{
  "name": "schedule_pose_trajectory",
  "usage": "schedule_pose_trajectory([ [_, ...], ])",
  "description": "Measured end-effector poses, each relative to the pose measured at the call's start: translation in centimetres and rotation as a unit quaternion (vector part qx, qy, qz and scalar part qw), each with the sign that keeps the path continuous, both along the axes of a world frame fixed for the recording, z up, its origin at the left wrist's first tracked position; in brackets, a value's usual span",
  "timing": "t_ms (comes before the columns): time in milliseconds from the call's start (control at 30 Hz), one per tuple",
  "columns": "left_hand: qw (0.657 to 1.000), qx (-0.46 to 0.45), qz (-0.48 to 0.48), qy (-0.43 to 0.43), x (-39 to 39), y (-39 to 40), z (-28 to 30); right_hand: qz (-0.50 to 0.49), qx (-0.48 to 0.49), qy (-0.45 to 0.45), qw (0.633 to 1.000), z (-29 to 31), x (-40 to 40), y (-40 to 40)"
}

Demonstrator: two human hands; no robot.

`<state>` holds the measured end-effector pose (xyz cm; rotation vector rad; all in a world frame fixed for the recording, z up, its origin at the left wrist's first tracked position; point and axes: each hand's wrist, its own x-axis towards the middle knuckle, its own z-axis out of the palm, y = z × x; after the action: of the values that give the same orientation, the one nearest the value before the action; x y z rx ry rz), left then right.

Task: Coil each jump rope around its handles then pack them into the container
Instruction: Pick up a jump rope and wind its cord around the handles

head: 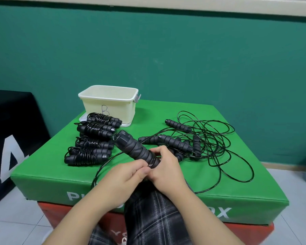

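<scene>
A pair of black jump rope handles (pixel 134 147) points up and to the left above the green box. My left hand (pixel 129 172) grips their near end from the left. My right hand (pixel 166 167) holds the same end, fingers curled over the black cord wound there. That cord loops away (pixel 102 167) to the left and over the box's front edge. Several coiled ropes (pixel 92 138) lie in a row at the left. Loose handles and tangled cord (pixel 198 140) lie at the right. The cream container (pixel 109 101), marked B, stands open at the back left.
The green padded box (pixel 219 184) sits on a red box (pixel 245 232). A black padded block (pixel 12 131) stands at the left. A green wall rises behind. My knees in plaid fabric (pixel 154 218) are under the front edge. Pale floor tiles lie around.
</scene>
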<state>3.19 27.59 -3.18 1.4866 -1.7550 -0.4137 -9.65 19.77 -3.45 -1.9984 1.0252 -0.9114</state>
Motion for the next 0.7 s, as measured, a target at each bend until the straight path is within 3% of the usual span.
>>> schedule_pose_trajectory([
  [133, 0.996, 0.063, -0.029, 0.058, 0.7, 0.1, 0.3, -0.017, 0.033, -0.043, 0.998, -0.2, 0.0, -0.2],
  [200, 0.995, 0.087, -0.004, 0.045, 1.4, 0.3, -0.3, -0.035, 0.061, -0.078, 0.994, -0.4, -0.1, -0.4],
  [333, 0.997, 0.048, 0.052, -0.007, 2.6, -0.4, -2.6, -0.03, 0.065, -0.07, 0.995, -0.4, -0.2, -0.3],
  [533, 0.992, -0.008, 0.114, 0.053, 1.8, -2.9, -4.4, -0.013, 0.066, -0.061, 0.996, -0.1, -0.3, -0.1],
  [700, 0.991, -0.048, 0.045, 0.112, 0.8, -4.5, -4.8, -0.009, 0.074, -0.082, 0.994, 0.0, -0.5, -0.1],
])
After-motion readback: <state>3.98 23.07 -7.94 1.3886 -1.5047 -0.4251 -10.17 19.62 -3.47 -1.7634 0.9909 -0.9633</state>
